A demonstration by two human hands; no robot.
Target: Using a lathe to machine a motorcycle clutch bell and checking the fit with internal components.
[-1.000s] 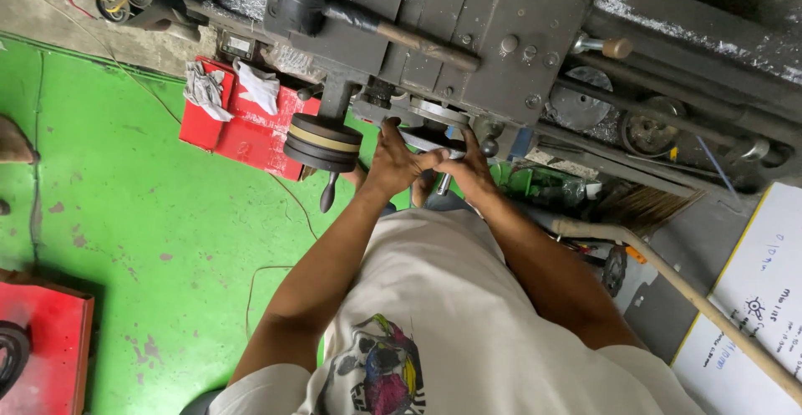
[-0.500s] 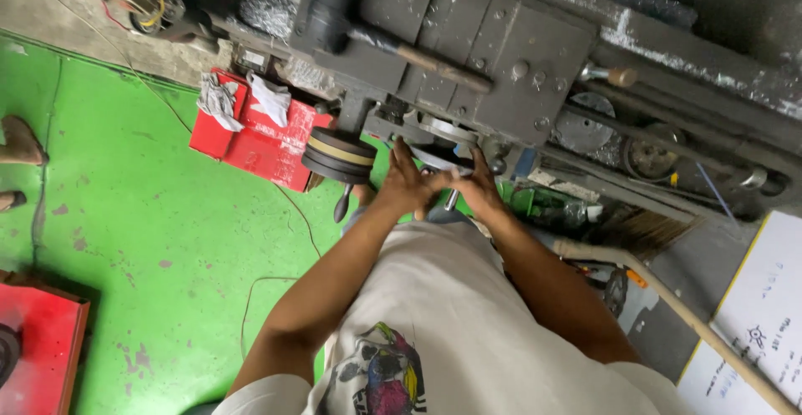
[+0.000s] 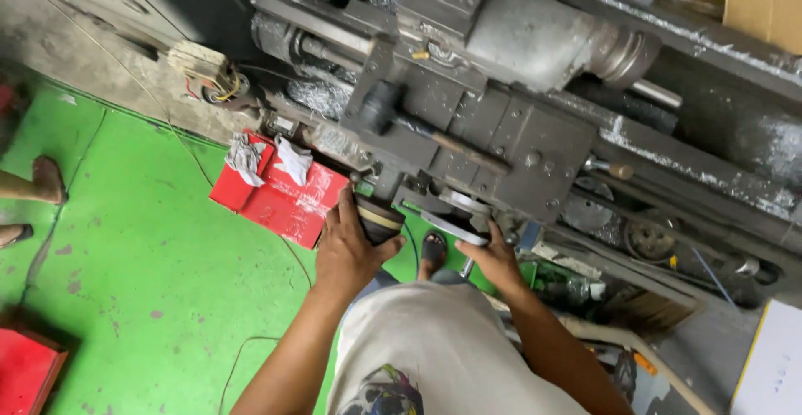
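Observation:
I look down at a grey metal lathe (image 3: 518,122). My left hand (image 3: 351,252) grips a dark round handwheel (image 3: 380,218) with tan bands on the machine's front. My right hand (image 3: 494,260) holds a silvery lever handle (image 3: 451,227) just to the right of it, fingers wrapped on its end. A dark hammer (image 3: 393,114) with a wooden shaft lies on the carriage above my hands. My grey shirt (image 3: 434,348) fills the bottom middle.
A red metal box (image 3: 280,202) with crumpled rags (image 3: 267,157) sits on the green floor (image 3: 150,281) left of the machine. Another person's feet (image 3: 29,202) show at the left edge. A second red box (image 3: 25,373) is at the bottom left. Cables run across the floor.
My hands have parted from one spot: the left now grips the handwheel, the right holds the lever. My head has moved, bringing more of the lathe into view.

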